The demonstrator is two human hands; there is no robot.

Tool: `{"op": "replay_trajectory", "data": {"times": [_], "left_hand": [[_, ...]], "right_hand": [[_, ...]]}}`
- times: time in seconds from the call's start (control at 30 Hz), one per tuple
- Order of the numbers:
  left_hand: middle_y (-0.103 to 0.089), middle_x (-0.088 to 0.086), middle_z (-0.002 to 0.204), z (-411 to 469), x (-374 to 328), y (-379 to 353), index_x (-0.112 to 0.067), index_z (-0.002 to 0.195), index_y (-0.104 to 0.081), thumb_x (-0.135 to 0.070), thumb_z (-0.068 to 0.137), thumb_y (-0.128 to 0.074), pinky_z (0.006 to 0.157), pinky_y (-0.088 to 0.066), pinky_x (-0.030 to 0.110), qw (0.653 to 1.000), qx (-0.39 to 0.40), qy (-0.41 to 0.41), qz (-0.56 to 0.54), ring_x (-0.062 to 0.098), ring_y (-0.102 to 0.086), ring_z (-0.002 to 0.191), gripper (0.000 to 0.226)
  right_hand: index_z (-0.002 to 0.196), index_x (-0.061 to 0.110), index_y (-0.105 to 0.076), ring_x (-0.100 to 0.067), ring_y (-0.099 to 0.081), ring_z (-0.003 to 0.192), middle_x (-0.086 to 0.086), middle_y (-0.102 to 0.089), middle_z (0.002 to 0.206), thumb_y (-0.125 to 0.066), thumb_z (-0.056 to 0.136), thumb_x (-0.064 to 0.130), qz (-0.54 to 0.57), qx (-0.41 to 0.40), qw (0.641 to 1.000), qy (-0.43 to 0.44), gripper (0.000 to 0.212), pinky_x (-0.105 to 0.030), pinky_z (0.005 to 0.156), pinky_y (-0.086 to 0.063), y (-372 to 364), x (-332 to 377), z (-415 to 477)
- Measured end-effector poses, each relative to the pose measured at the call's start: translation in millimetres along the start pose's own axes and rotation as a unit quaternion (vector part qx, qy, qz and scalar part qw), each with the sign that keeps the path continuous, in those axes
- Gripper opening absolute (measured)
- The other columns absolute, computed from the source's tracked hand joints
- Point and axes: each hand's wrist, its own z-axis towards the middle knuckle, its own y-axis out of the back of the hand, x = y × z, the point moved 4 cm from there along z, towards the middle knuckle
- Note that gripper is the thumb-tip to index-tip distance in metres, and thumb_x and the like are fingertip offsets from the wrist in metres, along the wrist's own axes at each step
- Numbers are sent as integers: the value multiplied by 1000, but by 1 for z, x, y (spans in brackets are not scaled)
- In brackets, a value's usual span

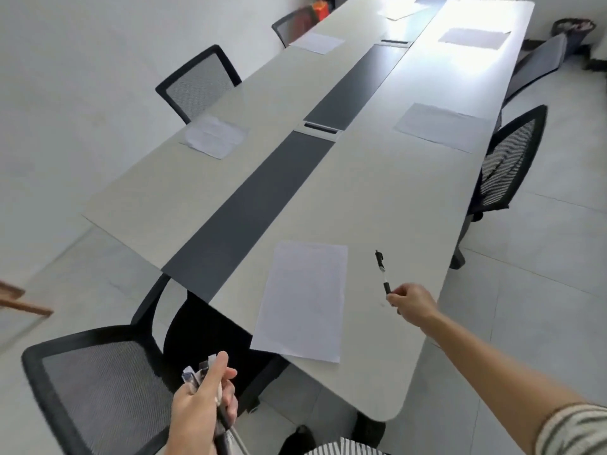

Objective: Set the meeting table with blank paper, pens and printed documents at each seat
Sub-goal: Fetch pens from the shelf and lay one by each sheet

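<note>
- Long bench: sheets laid at seats.
- My right hand pinches one pen; best laid just beside the nearest sheet.
- My left hand grips spare pens.

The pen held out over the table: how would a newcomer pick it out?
Find the long meeting table and its nearest sheet of paper. Just right of it, the right hand pinches one pen. The other pens are bunched in the left hand.

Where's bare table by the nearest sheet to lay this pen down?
Right of the nearest sheet, out to the table's right edge, below the pen in your right hand. Also the stretch beyond that sheet, up to the next sheet. Nothing crowds either.
</note>
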Motion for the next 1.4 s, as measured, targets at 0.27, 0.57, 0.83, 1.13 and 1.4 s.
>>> {"op": "replay_trajectory", "data": {"times": [0.27, 0.57, 0.83, 1.13, 1.4], "left_hand": [[-40, 4, 39, 43, -19, -5, -6, 63, -49, -19, 83, -69, 35, -31, 19, 1000, -22, 11, 9, 13, -35, 30, 32], [-35, 1, 42, 101, -61, -78, -18, 53, -38, -24, 77, -75, 43, -25, 25, 993, 102, -22, 52, 15, -28, 39, 44], [-43, 4, 48, 92, -69, -201, -13, 55, -43, -43, 87, -61, 41, -28, 25, 967, 239, 2, 92, 15, -35, 40, 48], [-42, 10, 52, -13, -21, -305, -8, 58, -44, -65, 71, -57, 37, -25, 22, 928, 344, -9, 143, 17, -33, 41, 61], [-42, 8, 51, -123, 63, -367, -8, 57, -45, -52, 78, -63, 35, -29, 23, 926, 339, -9, 168, 18, -35, 41, 52]], "right_hand": [[87, 18, -64, -25, -65, 87, -5, -69, 93, -63, 83, 27, -119, 31, 990, -65, 10, -28, 71, -46, -39, 8, 43], [90, 24, -65, -14, -65, 80, 7, -69, 89, -63, 84, 42, -110, -5, 993, -36, 18, -31, 69, -54, -16, 19, 20], [84, 25, -69, -12, -65, 65, 4, -71, 71, -70, 85, 32, 75, -46, 996, 30, 7, -28, 65, -53, 28, 33, -100], [92, 24, -72, 0, -61, 63, 7, -70, 75, -77, 77, 43, 191, -68, 972, 116, 24, -12, 58, -43, 79, 10, -166], [96, 21, -72, -1, -56, 65, 10, -63, 71, -60, 88, 41, 119, 24, 984, 133, 25, -22, 61, -46, 149, -101, -191]]}}
